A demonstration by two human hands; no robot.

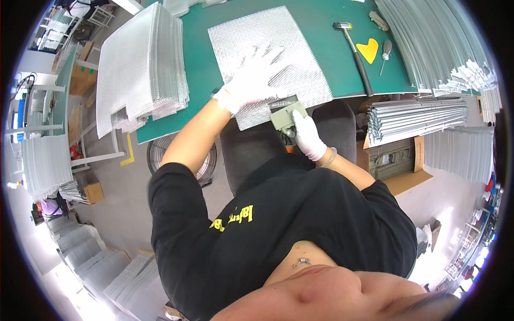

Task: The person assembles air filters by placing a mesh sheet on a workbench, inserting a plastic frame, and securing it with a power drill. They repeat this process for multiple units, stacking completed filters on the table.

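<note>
The left hand (pixel 256 80) is pressing flat and open on the thin, springy mesh sheet (pixel 267 59) while the right hand (pixel 308 134) is gripping a grey block tool (pixel 288 115) at its near edge.

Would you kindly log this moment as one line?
left hand: flat on mesh sheet | right hand: grips grey tool at sheet edge | green mat: hammer

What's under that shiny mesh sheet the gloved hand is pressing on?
The mesh sheet lies flat on a green mat, which shows all around it. The left hand presses on top. Whatever lies directly beneath the sheet is covered and cannot be seen.
</note>
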